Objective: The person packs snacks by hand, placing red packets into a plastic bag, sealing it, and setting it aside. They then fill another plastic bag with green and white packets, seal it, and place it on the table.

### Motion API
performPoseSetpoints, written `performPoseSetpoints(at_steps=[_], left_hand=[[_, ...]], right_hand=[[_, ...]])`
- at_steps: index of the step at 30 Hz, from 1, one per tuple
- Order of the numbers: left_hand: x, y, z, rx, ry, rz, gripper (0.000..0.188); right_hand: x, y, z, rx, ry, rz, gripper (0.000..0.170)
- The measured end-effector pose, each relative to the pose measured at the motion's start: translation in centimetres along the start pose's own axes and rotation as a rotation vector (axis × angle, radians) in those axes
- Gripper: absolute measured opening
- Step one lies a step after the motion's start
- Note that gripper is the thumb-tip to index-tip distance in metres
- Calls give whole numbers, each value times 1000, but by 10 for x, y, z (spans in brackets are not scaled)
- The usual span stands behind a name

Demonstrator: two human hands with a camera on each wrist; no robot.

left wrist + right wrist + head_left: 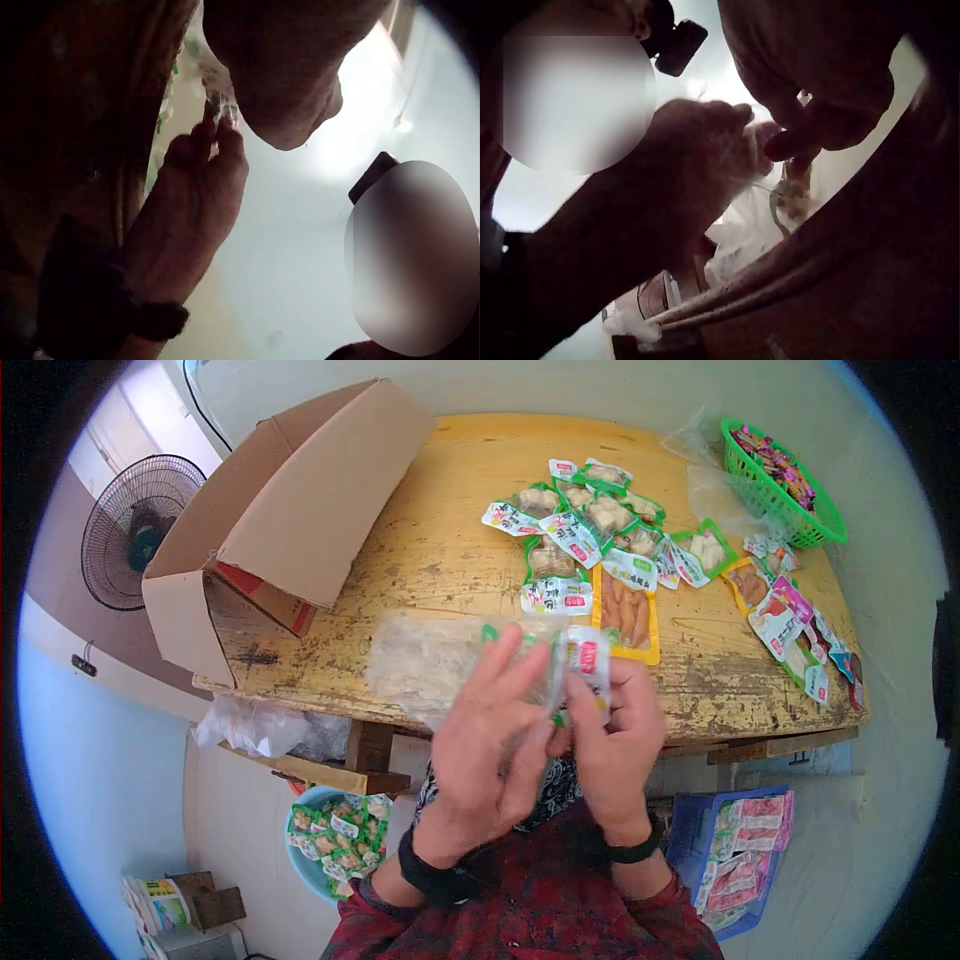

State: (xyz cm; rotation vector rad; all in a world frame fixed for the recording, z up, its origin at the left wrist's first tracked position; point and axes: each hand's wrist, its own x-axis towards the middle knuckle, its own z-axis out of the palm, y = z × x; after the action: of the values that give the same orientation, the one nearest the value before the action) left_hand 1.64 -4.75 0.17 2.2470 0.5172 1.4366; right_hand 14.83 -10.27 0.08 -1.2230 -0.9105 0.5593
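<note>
Just over the table's front edge, my left hand [485,735] holds a clear plastic bag [415,660], which spreads out to the left of its fingers. Beside it my right hand [622,745] pinches a small snack packet [590,660] with a white and red label and green edging, right at the bag's side. In the right wrist view the bag's film [739,232] hangs below the left hand [697,150], and the packet [793,196] shows under the right fingertips. The left wrist view is dark, with the packet partly hidden behind fingers.
An open cardboard box [290,490] stands left on the worn yellow table [450,490]. Snack packets [600,520] lie in a pile behind the hands, others [790,625] at right. A green basket [785,485] is back right. A blue basin [320,865] and blue crate [690,840] sit below.
</note>
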Motion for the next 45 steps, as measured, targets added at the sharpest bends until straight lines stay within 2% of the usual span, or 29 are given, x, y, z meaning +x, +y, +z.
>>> performPoseSetpoints(at_steps=[1,2,5,8,11,14,16,19,21,27,30,32,35,38,41,42,45], left_hand=[[0,1,5,-69,11,5,19],[0,2,9,-136,24,8,20],[-3,2,17,-217,49,33,20],[-6,-4,17,-244,71,18,19],[-9,-13,16,-267,89,-42,16],[-5,-9,9,-65,89,-17,18],[-1,-3,-2,157,113,36,23],[-12,-3,-5,161,114,-27,26],[-17,-4,1,43,125,-1,29],[-10,3,8,-175,95,108,28],[0,3,8,-269,58,150,27],[3,0,8,-365,31,145,27],[8,-6,5,-384,50,164,31],[10,-3,-11,-289,79,97,36],[-9,-15,-28,-6,135,-23,41],[-15,-16,-25,9,228,-187,36],[-21,-27,-39,324,28,-274,30]], right_hand=[[-3,9,3,-138,-15,-97,15],[-4,18,6,-78,-8,-118,17],[-4,11,12,328,5,124,17],[-2,5,13,432,16,214,19],[-2,2,2,40,-226,191,18],[4,8,-6,-618,-193,-163,14],[9,4,-13,-490,-223,-47,12],[16,-1,-21,-134,-275,207,10],[17,-12,-22,109,-317,395,10],[6,-1,5,203,-207,230,12],[5,-7,10,90,-203,132,19],[5,-3,3,-82,-293,-10,24],[3,11,-1,-282,-300,-117,27],[6,14,1,-221,-202,-47,26],[13,4,2,-104,-162,168,25],[16,-1,2,-76,-163,253,25],[18,-12,2,4,-200,340,25]])
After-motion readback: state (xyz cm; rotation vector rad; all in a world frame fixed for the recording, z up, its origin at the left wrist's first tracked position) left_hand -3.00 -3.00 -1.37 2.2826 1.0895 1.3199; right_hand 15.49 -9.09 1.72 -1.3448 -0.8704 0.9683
